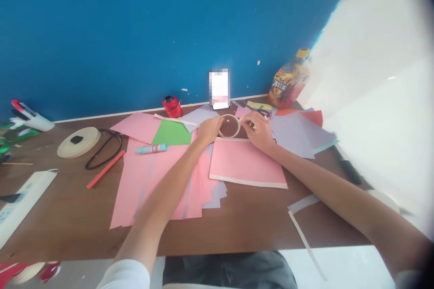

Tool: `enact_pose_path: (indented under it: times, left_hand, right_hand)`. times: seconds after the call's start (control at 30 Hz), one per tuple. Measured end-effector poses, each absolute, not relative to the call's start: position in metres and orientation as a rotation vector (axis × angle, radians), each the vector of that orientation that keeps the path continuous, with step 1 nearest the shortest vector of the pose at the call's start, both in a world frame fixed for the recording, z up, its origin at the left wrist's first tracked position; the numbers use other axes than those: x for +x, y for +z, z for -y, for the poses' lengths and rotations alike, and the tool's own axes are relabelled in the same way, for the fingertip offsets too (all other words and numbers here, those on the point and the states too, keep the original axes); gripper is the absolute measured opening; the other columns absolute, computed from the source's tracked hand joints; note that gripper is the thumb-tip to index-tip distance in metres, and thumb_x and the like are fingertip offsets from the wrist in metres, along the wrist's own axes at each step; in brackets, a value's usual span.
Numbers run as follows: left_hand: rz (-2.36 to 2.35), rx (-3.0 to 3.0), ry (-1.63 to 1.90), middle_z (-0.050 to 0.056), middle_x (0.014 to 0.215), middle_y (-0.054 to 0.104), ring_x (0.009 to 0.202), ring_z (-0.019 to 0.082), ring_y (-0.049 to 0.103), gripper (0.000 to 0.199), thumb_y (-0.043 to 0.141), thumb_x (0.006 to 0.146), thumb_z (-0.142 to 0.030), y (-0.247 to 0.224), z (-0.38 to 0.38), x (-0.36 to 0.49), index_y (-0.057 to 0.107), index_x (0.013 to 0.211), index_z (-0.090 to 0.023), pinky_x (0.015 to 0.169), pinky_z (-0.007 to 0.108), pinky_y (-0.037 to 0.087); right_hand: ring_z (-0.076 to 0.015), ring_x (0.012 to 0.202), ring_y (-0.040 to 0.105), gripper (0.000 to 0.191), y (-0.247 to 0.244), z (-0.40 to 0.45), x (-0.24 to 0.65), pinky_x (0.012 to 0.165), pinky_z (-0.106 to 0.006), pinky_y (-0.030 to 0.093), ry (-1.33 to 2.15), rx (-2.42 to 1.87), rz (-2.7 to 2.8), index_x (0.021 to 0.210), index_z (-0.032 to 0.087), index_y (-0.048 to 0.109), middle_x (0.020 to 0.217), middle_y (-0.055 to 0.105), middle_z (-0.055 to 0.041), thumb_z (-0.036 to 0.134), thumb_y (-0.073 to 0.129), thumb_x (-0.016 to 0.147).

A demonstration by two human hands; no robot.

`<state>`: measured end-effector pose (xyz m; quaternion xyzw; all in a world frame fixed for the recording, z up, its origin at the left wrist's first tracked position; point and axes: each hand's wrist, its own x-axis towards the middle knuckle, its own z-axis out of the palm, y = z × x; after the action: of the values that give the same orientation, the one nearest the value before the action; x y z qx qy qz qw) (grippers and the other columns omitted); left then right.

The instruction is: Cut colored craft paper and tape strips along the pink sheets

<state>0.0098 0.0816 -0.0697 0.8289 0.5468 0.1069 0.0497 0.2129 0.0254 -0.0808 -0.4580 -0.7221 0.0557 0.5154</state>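
A roll of double-sided tape (229, 137) is held up on edge above the table, a pale ring with the brown tabletop showing through it. My left hand (210, 129) grips its left side, fingers closed. At the ring's right edge, the bent fingertips of my right hand (258, 129) pinch together; whether a loose tape end is between them is too small to tell. Just below both hands lies a pink paper sheet (247, 160) with white strips along its top and bottom edges.
Overlapping pink sheets (135, 189), green paper (172, 133) and a glue stick (152, 148) lie left. Scissors (262, 112), lavender papers (298, 133) and a drink bottle (290, 81) are right. A phone (219, 88) leans on the wall. A power strip (25, 205) sits far left.
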Motion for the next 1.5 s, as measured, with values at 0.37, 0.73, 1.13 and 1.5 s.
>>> enact_pose_path:
  times: [0.37, 0.73, 1.13, 1.5]
  left_hand:
    - [-1.645, 2.483, 0.424, 0.009, 0.093, 0.073, 0.086, 0.027, 0.067, 0.06, 0.011, 0.103, -0.054, -0.075, -0.087, 0.007, 0.063, 0.102, -0.022, 0.069, 0.033, 0.039]
    - [-1.416, 2.463, 0.689, 0.008, 0.086, 0.07, 0.081, 0.024, 0.064, 0.051, 0.021, 0.104, -0.049, -0.074, -0.087, 0.004, 0.061, 0.093, -0.02, 0.071, 0.032, 0.036]
    - [-1.452, 2.142, 0.946, 0.003, 0.062, 0.062, 0.068, 0.018, 0.059, 0.057, 0.022, 0.103, -0.053, -0.06, -0.077, 0.01, 0.059, 0.076, -0.02, 0.066, 0.029, 0.037]
    - [-0.885, 2.139, 0.33, -0.001, 0.061, 0.054, 0.053, 0.01, 0.046, 0.048, 0.053, 0.086, -0.064, -0.036, -0.074, 0.0, 0.053, 0.069, -0.019, 0.053, 0.025, 0.033]
  right_hand:
    - [-0.0235, 0.081, 0.063, 0.009, -0.062, -0.029, 0.222, 0.074, -0.039, 0.049, 0.027, -1.174, 1.762, 0.087, 0.025, 0.066, 0.085, 0.067, -0.0062, 0.025, 0.058, 0.092]
    - [-0.0183, 0.077, 0.059, 0.01, -0.058, -0.035, 0.226, 0.071, -0.033, 0.048, 0.124, -1.063, 1.893, 0.09, 0.022, 0.064, 0.086, 0.064, -0.0049, 0.026, 0.056, 0.093]
    - [-0.0192, 0.088, 0.062, 0.036, -0.043, -0.03, 0.211, 0.075, -0.032, 0.049, 0.651, -1.176, 1.714, 0.105, 0.021, 0.066, 0.102, 0.067, -0.0071, 0.052, 0.062, 0.088]
    - [-0.0126, 0.05, 0.05, 0.048, -0.022, -0.026, 0.213, 0.054, -0.028, 0.044, 0.999, -1.075, 1.305, 0.059, 0.022, 0.046, 0.052, 0.042, 0.0032, 0.057, 0.053, 0.091]
